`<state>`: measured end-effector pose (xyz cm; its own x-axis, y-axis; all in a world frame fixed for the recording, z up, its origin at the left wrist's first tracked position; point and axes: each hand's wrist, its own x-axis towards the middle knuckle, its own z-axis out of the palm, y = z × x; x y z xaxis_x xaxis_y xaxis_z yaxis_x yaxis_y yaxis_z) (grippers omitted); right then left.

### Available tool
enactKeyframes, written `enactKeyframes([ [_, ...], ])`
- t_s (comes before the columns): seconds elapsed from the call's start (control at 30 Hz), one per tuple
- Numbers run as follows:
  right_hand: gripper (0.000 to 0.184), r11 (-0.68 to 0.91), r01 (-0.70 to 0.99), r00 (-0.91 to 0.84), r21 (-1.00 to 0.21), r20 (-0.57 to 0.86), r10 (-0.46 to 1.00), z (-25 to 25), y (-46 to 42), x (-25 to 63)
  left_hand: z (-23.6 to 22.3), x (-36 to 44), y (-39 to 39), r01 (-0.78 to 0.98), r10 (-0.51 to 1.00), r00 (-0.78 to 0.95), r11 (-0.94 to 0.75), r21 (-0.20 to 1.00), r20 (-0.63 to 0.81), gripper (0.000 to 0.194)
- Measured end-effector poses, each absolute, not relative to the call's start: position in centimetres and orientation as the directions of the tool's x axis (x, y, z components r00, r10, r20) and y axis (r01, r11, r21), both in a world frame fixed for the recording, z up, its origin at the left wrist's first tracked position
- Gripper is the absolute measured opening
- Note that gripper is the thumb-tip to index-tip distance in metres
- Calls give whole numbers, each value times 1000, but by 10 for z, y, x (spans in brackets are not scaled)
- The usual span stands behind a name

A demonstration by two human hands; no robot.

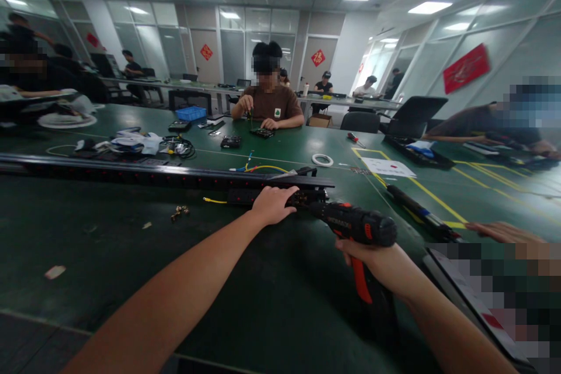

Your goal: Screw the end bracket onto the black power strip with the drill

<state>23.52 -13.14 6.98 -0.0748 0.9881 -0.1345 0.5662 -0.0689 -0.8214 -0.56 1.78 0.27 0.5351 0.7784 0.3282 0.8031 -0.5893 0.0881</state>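
My right hand [372,257] is wrapped round the grip of a black and orange cordless drill [357,223]. The drill points left, its tip close to the small fittings at the end of a black metal part [240,196]. On that part lies my left hand [272,207], fingers over its top and thumb on the near side, holding it. A yellow cable [214,200] comes out of the part's left end. Just behind it runs a long black metal rail [131,170]. Several brass-coloured screws [179,212] lie loose to the left.
Behind the rail are bundled cables [177,146], a white tape roll [322,159] and a blue basket [191,113]. A person [274,99] works across the green table [210,280]. On the right are a black cylindrical tool [416,210], a paper sheet [389,167] and another person's hand [504,232].
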Motion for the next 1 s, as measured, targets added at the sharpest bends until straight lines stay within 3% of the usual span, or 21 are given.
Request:
enactKeyframes([
  [1.0,22,-75,527,-87,-846,-141,986,68,-130,236,4,-6,17,794,770,546,-601,87,330,63],
])
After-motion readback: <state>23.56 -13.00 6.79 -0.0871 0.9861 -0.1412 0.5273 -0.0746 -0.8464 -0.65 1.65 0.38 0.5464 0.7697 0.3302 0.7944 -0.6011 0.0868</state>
